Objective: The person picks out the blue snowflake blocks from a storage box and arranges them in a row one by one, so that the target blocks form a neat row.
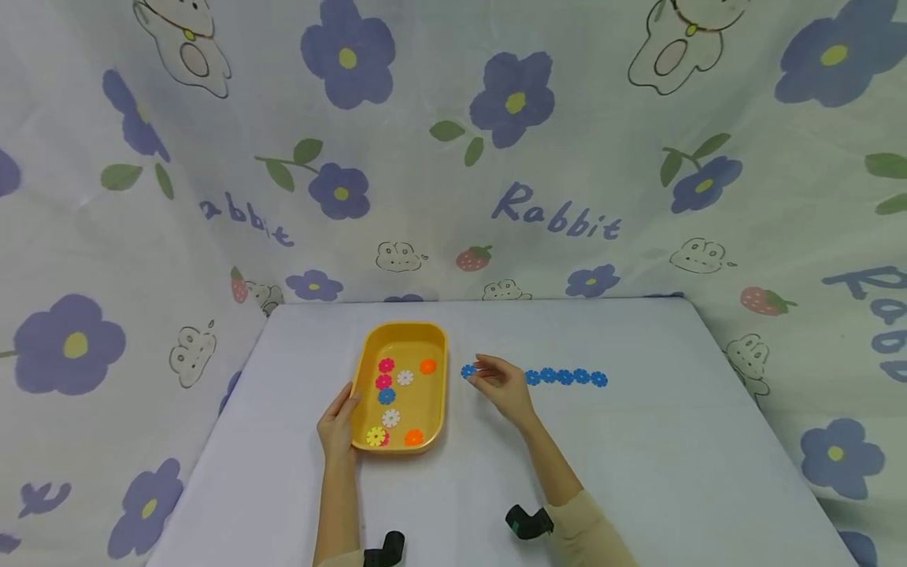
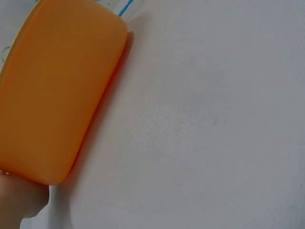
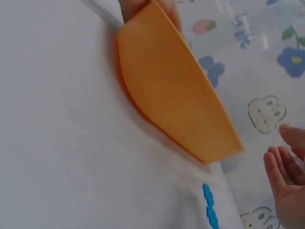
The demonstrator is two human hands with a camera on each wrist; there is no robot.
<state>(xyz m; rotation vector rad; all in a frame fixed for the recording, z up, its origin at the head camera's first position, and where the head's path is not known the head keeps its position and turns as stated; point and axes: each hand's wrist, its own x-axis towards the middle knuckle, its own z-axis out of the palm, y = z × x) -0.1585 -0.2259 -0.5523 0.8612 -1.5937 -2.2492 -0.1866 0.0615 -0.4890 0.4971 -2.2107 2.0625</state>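
Observation:
My left hand grips the left side of a yellow plastic basin, thumb at the rim. Inside the basin lie several small flower-shaped discs in pink, white, orange, yellow and blue, among them a blue disc. To the right, a row of linked blue discs runs sideways across the table; my right hand covers its middle. A blue disc shows just past the right fingertips. In the right wrist view, the thumb stands apart from the fingers, with no disc visible between them.
A white cloth covers the table, and a curtain printed with flowers and rabbits hangs behind and at both sides. Black wrist cameras sit at each forearm, the right wrist camera beside a beige sleeve.

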